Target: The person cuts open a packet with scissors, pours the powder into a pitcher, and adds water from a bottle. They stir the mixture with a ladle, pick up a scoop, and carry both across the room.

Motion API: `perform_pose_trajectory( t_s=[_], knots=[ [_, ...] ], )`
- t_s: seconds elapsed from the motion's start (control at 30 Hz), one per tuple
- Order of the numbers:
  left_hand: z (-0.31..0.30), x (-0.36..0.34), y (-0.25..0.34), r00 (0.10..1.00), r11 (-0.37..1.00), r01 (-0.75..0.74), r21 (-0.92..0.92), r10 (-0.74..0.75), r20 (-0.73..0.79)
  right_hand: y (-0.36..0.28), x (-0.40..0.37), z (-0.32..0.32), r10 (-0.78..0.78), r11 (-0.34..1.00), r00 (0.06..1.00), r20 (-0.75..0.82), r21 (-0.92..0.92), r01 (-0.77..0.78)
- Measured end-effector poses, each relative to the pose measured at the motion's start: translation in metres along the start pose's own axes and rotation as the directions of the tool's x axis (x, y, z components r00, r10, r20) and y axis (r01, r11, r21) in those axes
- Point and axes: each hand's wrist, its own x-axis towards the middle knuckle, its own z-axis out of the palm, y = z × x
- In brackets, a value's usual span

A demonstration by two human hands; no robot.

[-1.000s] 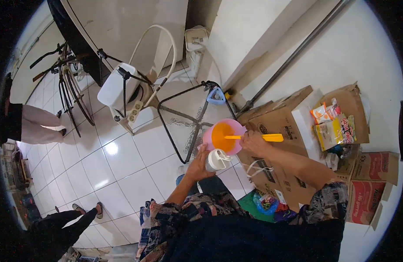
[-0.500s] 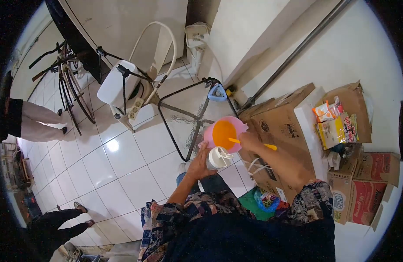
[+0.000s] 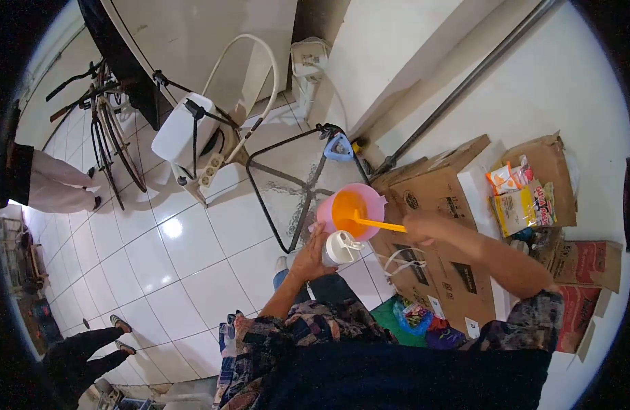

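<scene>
White floor tiles point(image 3: 199, 239) ran beneath everything in the room. Above them, the long-handled yellow utensil point(image 3: 384, 225) had its inner end inside the pink container point(image 3: 374, 202), at the orange contents point(image 3: 345, 206); its long axis ran almost crosswise before me, sloping slightly nearer at the right. My right hand point(image 3: 423, 227) was the closer one, fingers curled around the handle's outer part, beyond the container's right rim, so the inner end lay to their left. By the container's near-left edge, my left hand point(image 3: 309, 260) gripped a white-lidded bottle point(image 3: 341, 249), fingertips against the pink wall or just beside it. The container sat over the right side of a black-framed stand point(image 3: 269, 212); whether it rested there I couldn't tell. Farther right stood a cardboard box point(image 3: 432, 186).
</scene>
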Motion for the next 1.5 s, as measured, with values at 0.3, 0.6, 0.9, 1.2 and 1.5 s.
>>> perform_pose_trajectory(
  t_s=[0.3, 0.6, 0.9, 1.2, 1.5],
  knots=[
    [0.004, 0.001, -0.003, 1.0, 0.999, -0.018, -0.029, 0.017, -0.018, -0.017, -0.029, 0.022, -0.178, 0.963, 0.92, -0.35, -0.253, 0.09],
    [0.01, 0.001, -0.012, 1.0, 0.999, -0.028, -0.036, 0.028, 0.007, 0.012, 0.022, 0.056, -0.241, 0.906, 0.885, -0.399, -0.418, 0.059],
    [0.009, 0.0, -0.005, 1.0, 1.0, -0.003, -0.027, 0.002, -0.029, -0.005, 0.049, 0.065, -0.032, 0.989, 0.897, -0.44, -0.144, -0.036],
    [0.0, 0.001, 0.0, 0.996, 0.999, -0.046, 0.002, 0.046, -0.075, -0.004, 0.039, 0.019, 0.051, 0.875, 0.998, -0.035, 0.484, -0.027],
    [0.001, 0.002, -0.006, 0.999, 0.998, -0.038, -0.041, 0.038, -0.005, -0.005, -0.018, 0.025, -0.026, 1.0, 0.907, -0.419, -0.014, 0.023]
  ],
)
